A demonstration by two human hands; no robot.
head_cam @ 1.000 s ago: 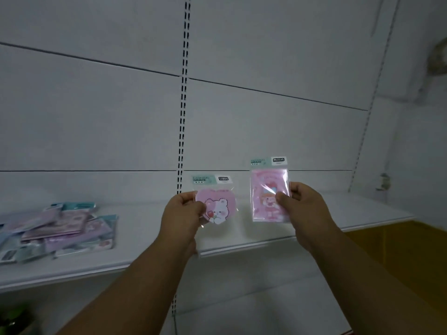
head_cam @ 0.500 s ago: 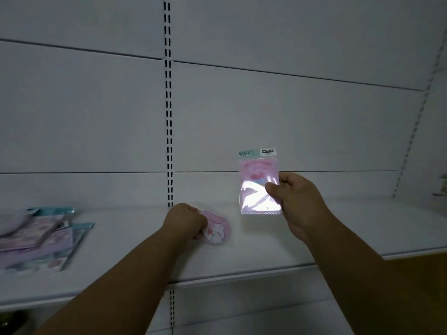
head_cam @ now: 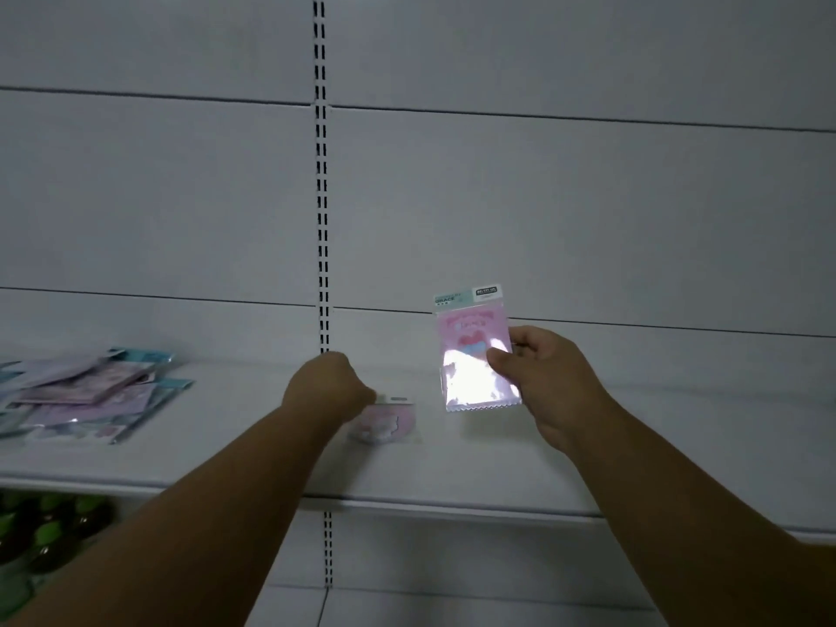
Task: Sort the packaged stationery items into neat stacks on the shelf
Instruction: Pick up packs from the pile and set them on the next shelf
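Shelf [head_cam: 497, 463] of white metal runs across the middle of the frame, and its front edge goes from the lower left, a little downward, to the right border. Behind it stands a white back panel [head_cam: 543, 196] with a slotted upright strip [head_cam: 321, 196] in the centre.

At the left edge of the frame a loose pile of packets [head_cam: 86, 395], pink, lilac and teal, lies on the shelf. The packets overlap at different angles and their corners stick out, so the pile is not straight. Between this pile and the hands the shelf surface is bare, and to the right of the hands it is bare up to the frame border.

Left hand [head_cam: 328, 386] is in the centre, low over the shelf, with the fingers curled in. A small pink round packet [head_cam: 384, 420] lies flat on the shelf just right of this hand. The fingertips reach its upper left corner, but I cannot tell if they grip it or only touch it. The packet lies well back from the front edge.

Right hand [head_cam: 547, 377] is right of centre and holds a pink rectangular packet [head_cam: 475, 355] upright above the shelf. The thumb presses on the front at its right edge and the other fingers are behind it. Strong glare covers the lower half of this packet, so the print there is not readable. Its bottom edge is zigzag cut and is clear of the shelf.

Below the shelf, in the lower left corner, some green objects [head_cam: 49, 531] are seen dimly.
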